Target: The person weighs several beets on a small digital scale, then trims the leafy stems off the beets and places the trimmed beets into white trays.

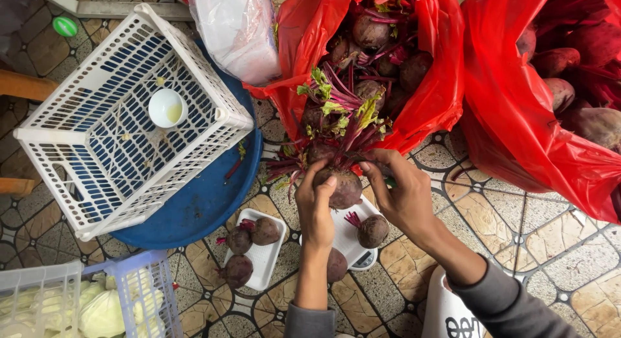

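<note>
Head view: left of the scale (363,259), a white tray (257,250) carries three beets. Above the scale, your left hand (315,208) and right hand (402,194) both grip one leafy beet (341,186). Right of it, red bags (517,105) bulge with beets.

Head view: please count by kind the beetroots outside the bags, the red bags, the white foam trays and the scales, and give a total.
Beetroots outside the bags: 6
Red bags: 2
White foam tray: 1
Scale: 1
Total: 10
</note>
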